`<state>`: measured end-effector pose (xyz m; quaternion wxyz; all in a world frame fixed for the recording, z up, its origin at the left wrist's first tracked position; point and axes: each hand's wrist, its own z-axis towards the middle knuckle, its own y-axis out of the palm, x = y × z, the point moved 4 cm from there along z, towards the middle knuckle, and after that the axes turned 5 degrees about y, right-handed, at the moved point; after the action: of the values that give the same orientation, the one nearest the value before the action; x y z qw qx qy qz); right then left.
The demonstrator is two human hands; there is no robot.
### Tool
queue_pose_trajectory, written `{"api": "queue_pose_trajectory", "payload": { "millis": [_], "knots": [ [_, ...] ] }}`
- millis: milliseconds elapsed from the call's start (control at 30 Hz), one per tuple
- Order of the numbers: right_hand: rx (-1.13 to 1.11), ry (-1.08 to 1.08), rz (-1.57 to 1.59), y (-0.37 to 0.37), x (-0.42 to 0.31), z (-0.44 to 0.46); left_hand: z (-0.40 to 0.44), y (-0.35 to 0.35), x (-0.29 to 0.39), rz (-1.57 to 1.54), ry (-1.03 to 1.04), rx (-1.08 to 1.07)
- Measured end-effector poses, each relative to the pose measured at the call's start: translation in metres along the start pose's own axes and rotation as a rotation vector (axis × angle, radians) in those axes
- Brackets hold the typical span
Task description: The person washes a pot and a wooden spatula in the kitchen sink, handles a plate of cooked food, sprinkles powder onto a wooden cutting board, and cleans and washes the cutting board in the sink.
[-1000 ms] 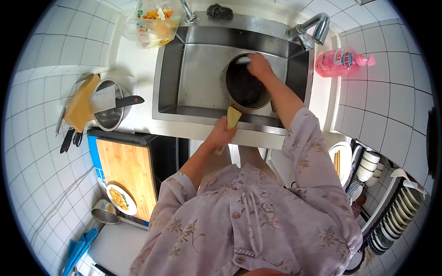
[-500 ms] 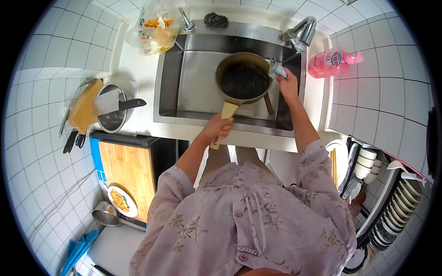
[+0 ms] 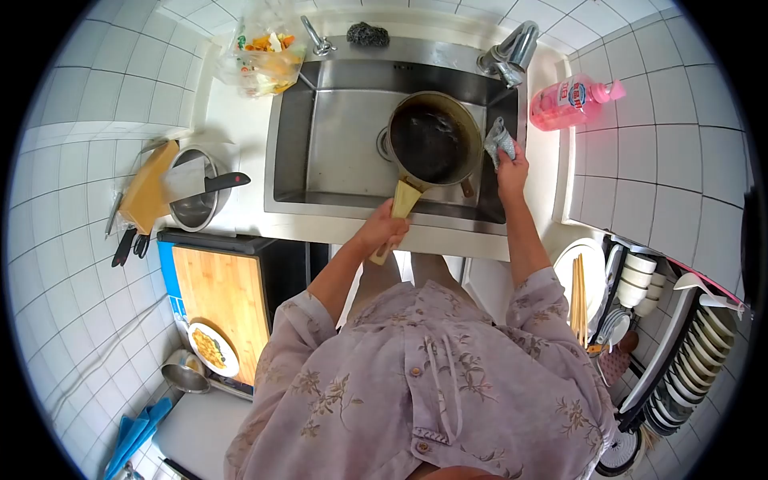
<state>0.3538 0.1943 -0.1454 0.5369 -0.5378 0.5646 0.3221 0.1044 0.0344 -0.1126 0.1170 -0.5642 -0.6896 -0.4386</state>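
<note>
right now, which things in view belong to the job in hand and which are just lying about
In use:
pan, its handle in the left hand
grey cloth in the right hand
sink, under the pan

Seemingly just lying about:
knife
steel bowl
cutting board
plate of food
clear plastic bag

Bright Kitchen, Tiled Walls

White tiles with dark grout flank a pale counter around a steel sink that catches the light. A cable runs along the left wall; a dish rack stands at right.
</note>
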Motion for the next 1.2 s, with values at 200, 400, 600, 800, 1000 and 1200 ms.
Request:
{"api": "queue_pose_trajectory", "payload": {
  "millis": [200,400,600,800,1000,1200],
  "knots": [
    [-0.071,0.143,0.147,0.017,0.055,-0.001,-0.009,-0.024,-0.004,1.228,0.426,0.221],
    [-0.161,0.208,-0.544,0.032,0.103,0.001,-0.027,-0.035,0.02,1.671,0.084,0.334],
    [-0.297,0.103,-0.497,0.04,0.063,0.002,-0.04,-0.039,0.062,1.882,0.174,0.431],
    [-0.236,0.337,0.201,0.033,0.012,0.038,-0.033,-0.051,0.066,1.752,0.059,0.441],
    [-0.169,0.295,0.302,0.023,-0.003,0.063,-0.035,-0.032,0.026,1.406,0.348,0.261],
    [-0.172,0.346,0.514,0.032,-0.068,0.086,-0.037,0.01,0.037,0.297,-0.107,0.152]
  ]
}}
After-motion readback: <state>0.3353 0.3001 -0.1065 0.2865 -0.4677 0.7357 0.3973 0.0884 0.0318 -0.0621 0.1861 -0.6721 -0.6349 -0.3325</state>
